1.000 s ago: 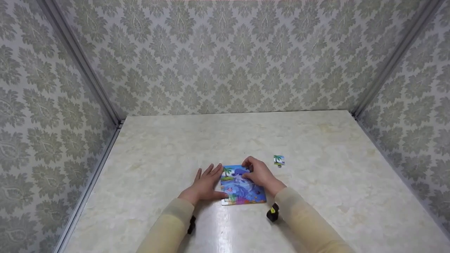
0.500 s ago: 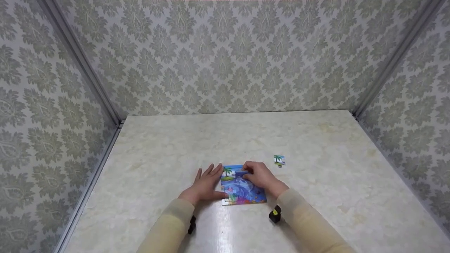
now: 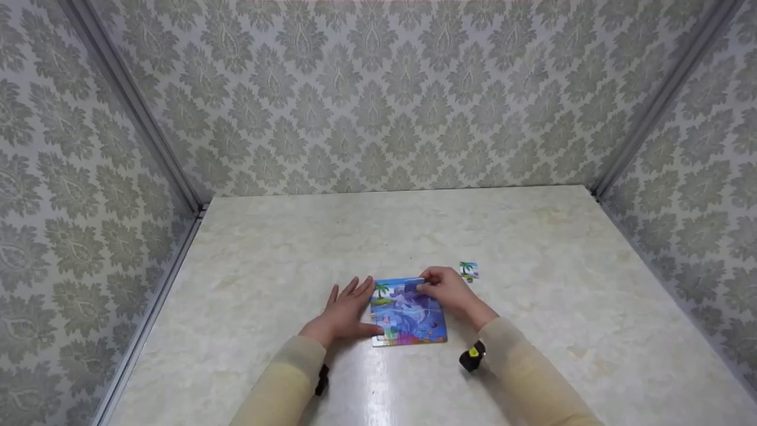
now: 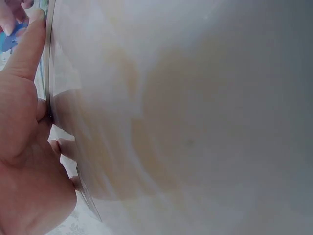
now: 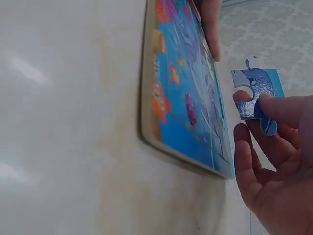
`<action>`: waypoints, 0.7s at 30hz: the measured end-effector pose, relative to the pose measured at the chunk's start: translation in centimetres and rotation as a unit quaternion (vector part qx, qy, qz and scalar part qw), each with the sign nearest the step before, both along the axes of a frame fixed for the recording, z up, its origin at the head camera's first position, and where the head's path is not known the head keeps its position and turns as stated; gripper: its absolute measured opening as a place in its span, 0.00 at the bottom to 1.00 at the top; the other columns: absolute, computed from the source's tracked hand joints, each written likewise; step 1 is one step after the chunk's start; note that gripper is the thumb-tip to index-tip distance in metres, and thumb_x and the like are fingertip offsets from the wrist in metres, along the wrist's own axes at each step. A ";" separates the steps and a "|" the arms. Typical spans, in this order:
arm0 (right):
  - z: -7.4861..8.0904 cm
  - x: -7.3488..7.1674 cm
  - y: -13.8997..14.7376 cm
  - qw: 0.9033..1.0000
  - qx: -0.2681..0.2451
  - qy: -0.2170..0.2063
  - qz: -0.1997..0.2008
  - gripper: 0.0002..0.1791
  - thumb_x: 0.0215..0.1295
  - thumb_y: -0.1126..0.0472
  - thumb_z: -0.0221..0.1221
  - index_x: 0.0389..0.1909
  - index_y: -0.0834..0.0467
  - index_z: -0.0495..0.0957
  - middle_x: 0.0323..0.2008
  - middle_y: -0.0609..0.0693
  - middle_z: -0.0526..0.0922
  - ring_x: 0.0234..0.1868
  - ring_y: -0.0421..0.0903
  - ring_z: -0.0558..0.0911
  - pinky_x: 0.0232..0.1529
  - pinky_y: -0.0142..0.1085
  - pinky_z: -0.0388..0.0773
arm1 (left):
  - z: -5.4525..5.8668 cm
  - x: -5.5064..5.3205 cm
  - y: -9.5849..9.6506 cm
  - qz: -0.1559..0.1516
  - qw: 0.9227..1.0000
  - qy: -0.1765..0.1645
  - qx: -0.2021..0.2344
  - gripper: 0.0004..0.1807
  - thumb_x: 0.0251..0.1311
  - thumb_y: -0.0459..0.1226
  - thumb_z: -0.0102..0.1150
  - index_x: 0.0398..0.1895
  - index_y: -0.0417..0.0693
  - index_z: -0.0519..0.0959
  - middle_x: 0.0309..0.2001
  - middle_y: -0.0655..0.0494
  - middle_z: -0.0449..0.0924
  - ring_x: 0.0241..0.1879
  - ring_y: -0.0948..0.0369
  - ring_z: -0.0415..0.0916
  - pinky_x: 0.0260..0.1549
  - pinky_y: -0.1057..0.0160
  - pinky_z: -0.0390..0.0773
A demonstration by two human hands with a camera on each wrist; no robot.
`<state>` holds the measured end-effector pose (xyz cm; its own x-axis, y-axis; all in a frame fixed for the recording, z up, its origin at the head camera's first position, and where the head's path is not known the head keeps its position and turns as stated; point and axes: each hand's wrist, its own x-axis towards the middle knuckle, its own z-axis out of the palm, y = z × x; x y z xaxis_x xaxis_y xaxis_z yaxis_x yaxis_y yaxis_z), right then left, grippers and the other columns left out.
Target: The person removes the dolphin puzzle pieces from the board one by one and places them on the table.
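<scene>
A jigsaw puzzle board (image 3: 408, 325) with a blue undersea picture lies on the table in front of me. My left hand (image 3: 343, 313) spreads its straight fingers along the board's left side, the thumb resting on the lower left corner. At the upper right of the board, my right hand (image 3: 452, 290) pinches a puzzle piece (image 5: 247, 110) between thumb and fingers. Blue and purple, with part of a dolphin's head on it, the piece is raised off the board in the right wrist view. In the left wrist view, the left thumb (image 4: 29, 51) reaches over the board's edge.
One loose puzzle piece with a palm tree (image 3: 468, 269) lies on the table just beyond the right hand. Patterned wall panels (image 3: 372, 118) stand behind and at both sides of the pale marbled table (image 3: 295, 236).
My right hand has shifted to the right over the board's upper part, still pinching the puzzle piece. The left hand has stayed in place.
</scene>
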<state>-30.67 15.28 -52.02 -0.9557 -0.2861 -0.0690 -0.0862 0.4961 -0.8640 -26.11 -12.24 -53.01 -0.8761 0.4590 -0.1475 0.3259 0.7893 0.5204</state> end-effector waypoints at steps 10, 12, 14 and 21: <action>0.1 -1.0 6.1 0.997 -0.073 0.008 -0.030 0.16 0.69 0.66 0.65 0.54 0.69 0.81 0.43 0.61 0.89 0.39 0.47 0.90 0.46 0.43 0.88 | -0.1 0.1 0.0 0.003 1.000 0.004 0.004 0.58 0.58 0.60 0.70 0.84 0.48 0.49 0.85 0.54 0.43 0.85 0.46 0.35 0.79 0.33 0.30; 0.0 -1.2 7.4 0.996 -0.084 0.005 -0.042 0.19 0.69 0.67 0.64 0.58 0.69 0.78 0.45 0.62 0.89 0.39 0.46 0.90 0.47 0.43 0.88 | -0.2 0.0 0.0 0.003 1.000 0.006 0.003 0.59 0.58 0.60 0.70 0.84 0.48 0.49 0.85 0.54 0.44 0.85 0.46 0.36 0.79 0.33 0.31; 0.0 -1.4 8.7 0.995 -0.077 0.009 -0.061 0.20 0.69 0.67 0.64 0.60 0.68 0.77 0.46 0.62 0.89 0.39 0.44 0.89 0.47 0.41 0.88 | -0.3 -0.1 0.0 0.004 1.000 0.007 0.001 0.59 0.58 0.61 0.70 0.84 0.48 0.49 0.85 0.54 0.44 0.85 0.46 0.36 0.79 0.33 0.31; 0.1 -2.3 13.0 0.989 -0.033 -0.010 -0.147 0.21 0.73 0.63 0.62 0.64 0.63 0.76 0.54 0.62 0.84 0.40 0.38 0.82 0.40 0.32 0.83 | -0.4 -0.1 0.0 0.004 1.000 0.006 -0.004 0.59 0.58 0.61 0.69 0.84 0.49 0.49 0.85 0.55 0.43 0.85 0.46 0.35 0.79 0.34 0.31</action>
